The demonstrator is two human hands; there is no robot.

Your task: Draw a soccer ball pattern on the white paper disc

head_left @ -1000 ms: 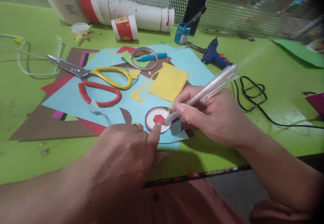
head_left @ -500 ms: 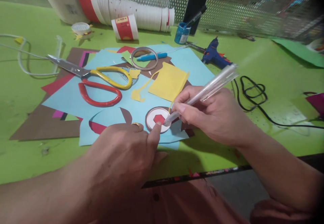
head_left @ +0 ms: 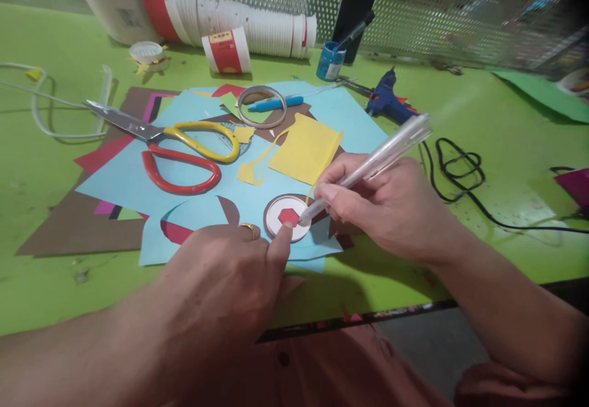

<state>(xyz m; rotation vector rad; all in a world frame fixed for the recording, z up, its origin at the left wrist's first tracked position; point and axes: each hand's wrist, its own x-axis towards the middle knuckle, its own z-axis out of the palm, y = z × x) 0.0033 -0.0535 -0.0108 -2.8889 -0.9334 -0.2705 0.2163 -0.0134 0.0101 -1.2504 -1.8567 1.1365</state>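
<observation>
pinches a clear pen [head_left: 377, 158] between thumb and fingers of the right hand [head_left: 391, 210], barrel slanting up toward the right of the frame, tip down on a white paper disc [head_left: 276, 217] just right of the red hexagon [head_left: 289, 216] at its middle; pins that disc with the index fingertip of the left hand [head_left: 221, 284], other fingers curled under, a gold ring [head_left: 250, 229] on one of them; keeps the disc low in the centre of the frame, on light blue paper, near the front edge of the green bench [head_left: 46, 284].

over the last second: has nudged the pen tip slightly up along the hexagon's right side; has held both hands otherwise almost unmoved; has let a cut light blue piece [head_left: 188, 217] come into sight at lower left and slide a little further left, a red sliver showing in its cut-out; reads as slow, close pen work beside the hexagon, disc steadied throughout.

elsewhere, unmoved: red-and-yellow scissors [head_left: 184, 149] at upper left on the sheets; yellow paper [head_left: 306, 148] just above the disc; tape ring [head_left: 262, 106] behind it; blue glue gun [head_left: 391, 103] and black cord [head_left: 455, 170] at right; stacked paper cups [head_left: 239, 23] at the back.
</observation>
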